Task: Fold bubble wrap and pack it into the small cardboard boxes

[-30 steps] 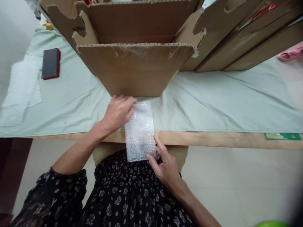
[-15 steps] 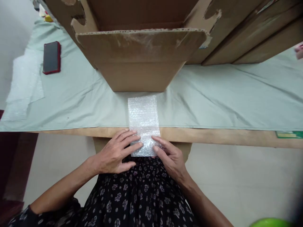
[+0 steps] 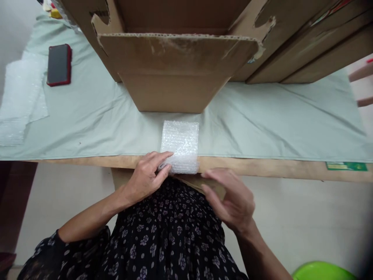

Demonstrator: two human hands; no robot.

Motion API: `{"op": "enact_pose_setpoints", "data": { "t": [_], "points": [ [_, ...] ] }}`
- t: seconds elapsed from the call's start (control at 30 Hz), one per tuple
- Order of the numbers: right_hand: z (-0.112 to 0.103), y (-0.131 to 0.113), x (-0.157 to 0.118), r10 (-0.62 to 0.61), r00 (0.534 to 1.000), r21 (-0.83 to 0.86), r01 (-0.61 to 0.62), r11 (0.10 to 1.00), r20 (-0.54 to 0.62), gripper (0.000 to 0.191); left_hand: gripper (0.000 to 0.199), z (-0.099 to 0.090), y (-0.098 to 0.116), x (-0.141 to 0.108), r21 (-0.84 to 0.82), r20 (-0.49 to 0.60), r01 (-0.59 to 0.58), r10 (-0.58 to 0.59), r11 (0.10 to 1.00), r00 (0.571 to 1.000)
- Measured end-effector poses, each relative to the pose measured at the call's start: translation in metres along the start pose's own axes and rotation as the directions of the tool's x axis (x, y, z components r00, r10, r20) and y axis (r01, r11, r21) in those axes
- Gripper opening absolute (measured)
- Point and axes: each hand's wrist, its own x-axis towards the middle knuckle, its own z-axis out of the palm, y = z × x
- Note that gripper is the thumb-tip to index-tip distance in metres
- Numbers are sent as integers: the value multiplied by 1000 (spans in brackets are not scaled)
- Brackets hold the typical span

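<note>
A sheet of bubble wrap (image 3: 182, 142), folded to a near-square, lies over the front edge of the table in front of me. My left hand (image 3: 153, 169) pinches its lower left corner between thumb and fingers. To the right of the wrap, my right hand (image 3: 229, 196) hangs off the table edge, slightly blurred. Its thumb and index finger are apart with nothing between them, and it does not touch the wrap. Whether anything lies inside the folded wrap I cannot tell.
An open cardboard box (image 3: 175, 85) stands just behind the wrap, with more cardboard boxes (image 3: 303, 58) to its right. A phone (image 3: 59, 65) and more bubble wrap (image 3: 20, 97) lie at left. A green circuit board (image 3: 346, 166) is at the right edge. Another person's fingers (image 3: 364, 85) show far right.
The bubble wrap has become shorter, its near end folded up. My right hand has let go and moved right. My left hand has closed on the wrap's corner. Another person's fingers show more at right.
</note>
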Motion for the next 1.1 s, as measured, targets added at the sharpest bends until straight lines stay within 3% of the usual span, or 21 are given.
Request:
{"op": "enact_pose_setpoints", "data": {
  "t": [0.07, 0.2, 0.27, 0.37, 0.47, 0.53, 0.67, 0.83, 1.0, 1.1],
  "points": [
    [10, -1, 7, -156, 979, -129, 173, 976, 128, 44, 30, 2, 1, 4, 20, 17, 29, -29, 999, 999],
    [31, 8, 16, -109, 930, -342, 236, 910, 351, 35, 35, 4, 2, 10, 49, 42, 62, -64, 997, 997],
    [36, 16, 18, -87, 923, -367, 234, 900, 375, 35, 37, 5, 2, 10, 103, -18, 22, -21, 994, 1000],
    [36, 23, 21, -118, 925, -346, 250, 904, 362, 33, 44, 3, 2, 6, 230, -106, -119, 146, 966, 984],
    [32, 23, 27, -145, 933, -301, 250, 920, 329, 29, 43, -1, 1, -1, 313, -26, -271, 293, 910, 956],
    [29, 21, 31, -117, 941, -245, 201, 948, 319, 27, 37, -3, 1, -4, 310, 12, -300, 312, 902, 950],
    [25, 19, 38, -28, 947, -117, 70, 991, 321, 25, 26, -5, 0, 1, 152, -23, -188, 194, 970, 981],
    [22, 17, 39, -42, 994, -358, 75, 931, 99, 28, 23, 2, -10, 21, 184, -45, -59, 68, 981, 997],
    [33, 24, 48, -144, 934, -399, 275, 875, 328, 32, 30, 4, -21, 29, 217, -165, 71, -35, 974, 986],
    [40, 34, 56, -74, 953, -354, 180, 918, 294, 30, 35, -1, -15, 19, 38, -245, 164, -150, 986, 958]
  ]
}}
